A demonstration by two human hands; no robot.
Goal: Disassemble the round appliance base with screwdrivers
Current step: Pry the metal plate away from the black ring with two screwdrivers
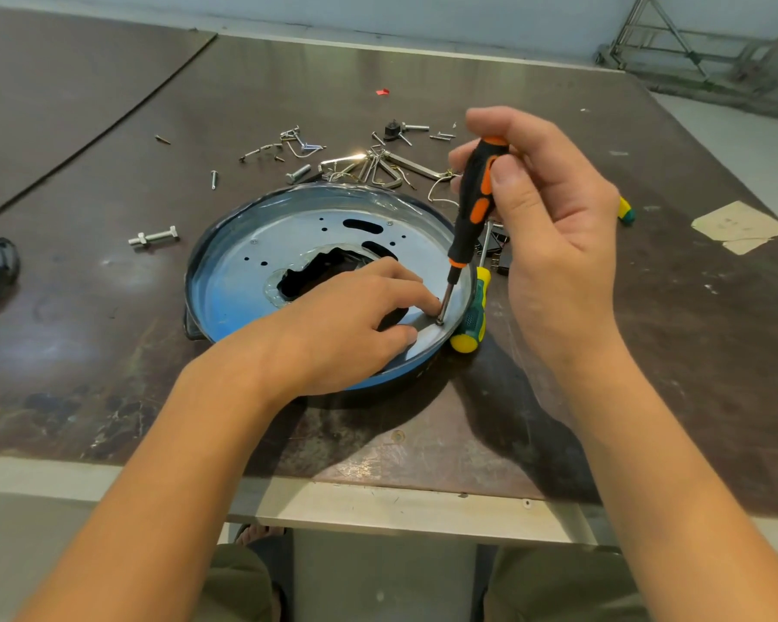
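— Orange-and-black screwdriver (472, 208): how is it held?

— It is gripped high on the handle by the right hand (553, 226), with thumb and fingers curled round it and the blade nearly upright. The tip is seated on a screw (439, 322) at the right edge of the round base (225, 244). The left hand (347, 325) is laid on the base's metal plate. It holds nothing, and its forefinger is just beside the tip.

— Which step is judged to be in hand?

— A plate screw is judged to be under removal. Several small holes in the plate are seen unfilled, so the work is judged well along. Steady downward pressure with turning is called for next, and then the freed screw must be lifted clear.

— Counts?

— One base is recorded, set on the table (647, 352) before the person. Three screwdrivers are counted:
1. the one in use;
2. a green-and-yellow one (472, 316) lying against the base's right side;
3. a handle end (625, 211), partly hidden beyond the right hand.

One large bolt (153, 238) lies left of the base. Loose screws and hex keys (360, 163) are heaped just beyond the base, and their number cannot be told.
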